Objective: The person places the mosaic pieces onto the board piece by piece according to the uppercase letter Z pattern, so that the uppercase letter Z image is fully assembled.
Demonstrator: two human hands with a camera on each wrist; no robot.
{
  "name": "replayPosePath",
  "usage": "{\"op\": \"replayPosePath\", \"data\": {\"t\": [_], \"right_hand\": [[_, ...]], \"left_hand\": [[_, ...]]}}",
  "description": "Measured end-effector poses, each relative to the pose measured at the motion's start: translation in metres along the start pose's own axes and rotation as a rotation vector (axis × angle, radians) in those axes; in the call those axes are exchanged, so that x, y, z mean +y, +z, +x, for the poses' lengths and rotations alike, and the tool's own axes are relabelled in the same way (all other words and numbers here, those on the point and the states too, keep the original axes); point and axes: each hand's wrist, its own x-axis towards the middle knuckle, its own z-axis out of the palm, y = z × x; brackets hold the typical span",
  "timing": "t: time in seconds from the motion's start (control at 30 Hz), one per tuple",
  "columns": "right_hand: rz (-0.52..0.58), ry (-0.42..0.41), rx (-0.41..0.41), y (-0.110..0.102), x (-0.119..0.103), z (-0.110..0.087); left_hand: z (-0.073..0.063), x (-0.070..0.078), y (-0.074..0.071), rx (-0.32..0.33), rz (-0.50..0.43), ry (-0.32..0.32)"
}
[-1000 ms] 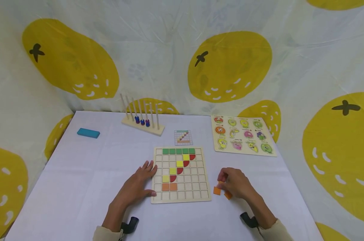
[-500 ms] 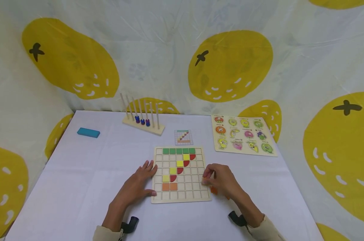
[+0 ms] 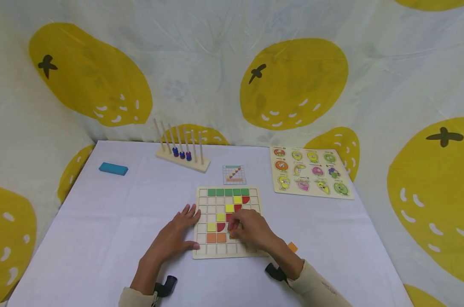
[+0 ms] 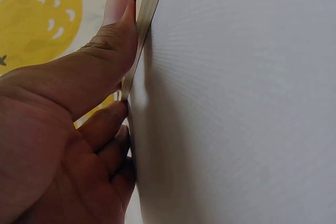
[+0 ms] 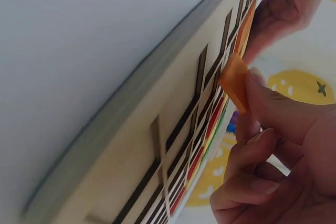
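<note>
A square wooden grid board (image 3: 232, 257) lies on the table in the head view. It bears a row of green tiles (image 3: 228, 192), a diagonal of yellow squares (image 3: 221, 218) with red quarter-round pieces (image 3: 221, 227), and two orange tiles (image 3: 216, 238) side by side. My left hand (image 3: 175, 236) rests with spread fingers at the board's left edge; the left wrist view shows its thumb (image 4: 113, 30) against the rim. Over the grid, just right of the orange pair, my right hand (image 3: 253, 230) pinches an orange square tile (image 5: 234, 82), tilted in the right wrist view.
A loose orange tile (image 3: 292, 247) lies beside my right forearm. Behind the board is a small pattern card (image 3: 234, 175). Farther back are a wooden peg stand (image 3: 182, 161) with beads, a fruit puzzle board (image 3: 310, 172) and a blue-green block (image 3: 113, 169).
My right hand has moved left from the loose orange tiles at the right of the board to over the grid, carrying one tile. The left hand has stayed in place.
</note>
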Motion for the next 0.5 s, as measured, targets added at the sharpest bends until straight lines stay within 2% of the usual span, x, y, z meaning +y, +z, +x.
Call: {"op": "replayPosePath", "data": {"t": [0.27,0.5], "right_hand": [[-0.059,0.011,-0.038,0.0108,-0.0067,0.0054],[-0.072,0.012,-0.046,0.0086,-0.0067,0.0025]], "left_hand": [[-0.0003,0.0008,-0.0016,-0.007,-0.013,-0.01],[-0.0002,0.0001,-0.002,-0.007,-0.011,0.003]]}}
